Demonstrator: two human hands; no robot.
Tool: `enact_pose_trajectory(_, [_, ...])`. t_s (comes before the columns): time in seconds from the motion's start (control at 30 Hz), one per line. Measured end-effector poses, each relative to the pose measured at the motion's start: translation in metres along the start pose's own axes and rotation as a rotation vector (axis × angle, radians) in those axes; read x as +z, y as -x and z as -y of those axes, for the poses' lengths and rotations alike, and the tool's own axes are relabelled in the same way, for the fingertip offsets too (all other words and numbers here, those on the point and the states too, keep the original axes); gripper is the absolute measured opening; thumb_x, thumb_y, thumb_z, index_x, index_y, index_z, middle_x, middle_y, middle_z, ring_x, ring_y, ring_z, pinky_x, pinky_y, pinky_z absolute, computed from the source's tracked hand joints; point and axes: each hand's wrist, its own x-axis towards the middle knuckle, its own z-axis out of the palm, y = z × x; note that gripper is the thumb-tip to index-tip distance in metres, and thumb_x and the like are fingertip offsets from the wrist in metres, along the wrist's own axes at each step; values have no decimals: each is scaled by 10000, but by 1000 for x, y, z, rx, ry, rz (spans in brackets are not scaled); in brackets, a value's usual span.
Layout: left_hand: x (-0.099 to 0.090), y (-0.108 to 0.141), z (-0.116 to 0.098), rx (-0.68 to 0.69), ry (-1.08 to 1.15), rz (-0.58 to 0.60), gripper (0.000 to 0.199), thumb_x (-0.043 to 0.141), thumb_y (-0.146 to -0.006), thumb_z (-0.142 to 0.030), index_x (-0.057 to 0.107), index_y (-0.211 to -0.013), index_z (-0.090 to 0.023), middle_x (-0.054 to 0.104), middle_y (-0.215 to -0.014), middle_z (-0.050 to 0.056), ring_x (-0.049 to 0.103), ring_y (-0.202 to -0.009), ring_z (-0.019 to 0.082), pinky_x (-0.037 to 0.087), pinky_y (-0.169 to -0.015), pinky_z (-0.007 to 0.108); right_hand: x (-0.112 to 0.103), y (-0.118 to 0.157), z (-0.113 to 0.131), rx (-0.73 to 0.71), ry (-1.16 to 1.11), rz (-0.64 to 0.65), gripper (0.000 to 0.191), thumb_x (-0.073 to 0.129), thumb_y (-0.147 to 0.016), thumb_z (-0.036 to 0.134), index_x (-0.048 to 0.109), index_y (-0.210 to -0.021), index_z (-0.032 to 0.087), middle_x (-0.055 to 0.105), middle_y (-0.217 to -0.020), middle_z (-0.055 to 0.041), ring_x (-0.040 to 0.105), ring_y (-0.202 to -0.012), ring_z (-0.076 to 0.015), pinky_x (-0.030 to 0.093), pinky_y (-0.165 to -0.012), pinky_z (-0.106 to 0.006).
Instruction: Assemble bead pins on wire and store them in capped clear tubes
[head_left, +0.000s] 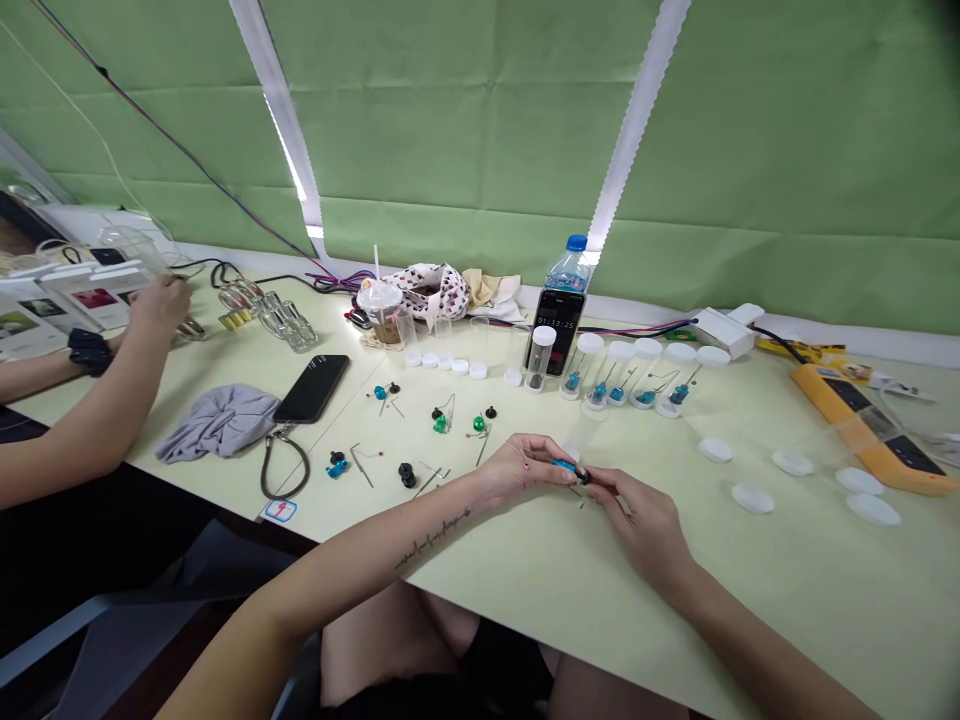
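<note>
Near the table's front edge, my left hand (523, 462) pinches a small blue piece (563, 466). My right hand (637, 512) meets it from the other side, its thumb and fingers closed on a small black piece (582, 476) touching the blue one. Thin metal bits show just below the fingertips, too small to make out. On the table left of my hands lie blue parts (337, 464), green parts (439, 424), a black part (407, 475) and bent metal pins (362, 466). A clear tube, partly hidden, lies behind my left fingers.
Clear tubes (577, 368) with white caps stand in a row at the back, several holding blue parts. Loose white lids (753, 498) lie right, near a yellow power strip (870, 430). A phone (556, 325) leans on a bottle (568, 268). Another person's hand (165, 303) works at left.
</note>
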Motion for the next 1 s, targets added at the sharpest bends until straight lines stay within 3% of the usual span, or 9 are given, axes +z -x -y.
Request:
enact_pose_trajectory(0.3, [1, -1, 2, 14, 42, -15, 377, 843, -480, -230, 642, -763, -82, 691, -828, 104, 648, -731, 157, 468, -821, 354, 0, -1, 3, 124, -73, 60, 208, 460, -904, 323, 562, -1050, 216, 700, -862, -30, 670, -720, -154, 531, -656, -269])
enact_pose_trajectory(0.43, [1, -2, 0, 32, 68, -31, 382, 845, -473, -212, 640, -768, -82, 687, -810, 92, 648, -719, 154, 465, -810, 349, 3, -1, 5, 213, -132, 48, 311, 480, -889, 363, 458, -1159, 211, 658, -921, -49, 659, -708, -146, 520, -549, -247])
enact_pose_trajectory(0.67, [-2, -3, -2, 7, 96, -54, 356, 838, -487, -189, 642, -765, -84, 687, -797, 79, 646, -725, 144, 464, -805, 320, 9, 0, 4, 38, -19, 105, 258, 440, -909, 320, 459, -1142, 210, 630, -874, -45, 626, -665, -137, 522, -634, -283])
enact_pose_trajectory(1.0, [0, -4, 0, 31, 84, -51, 371, 843, -482, -215, 634, -760, -85, 687, -804, 87, 650, -719, 155, 474, -791, 336, 6, 1, 0, 226, -158, 60, 273, 481, -884, 369, 476, -1110, 217, 655, -809, -17, 649, -684, -143, 534, -615, -265])
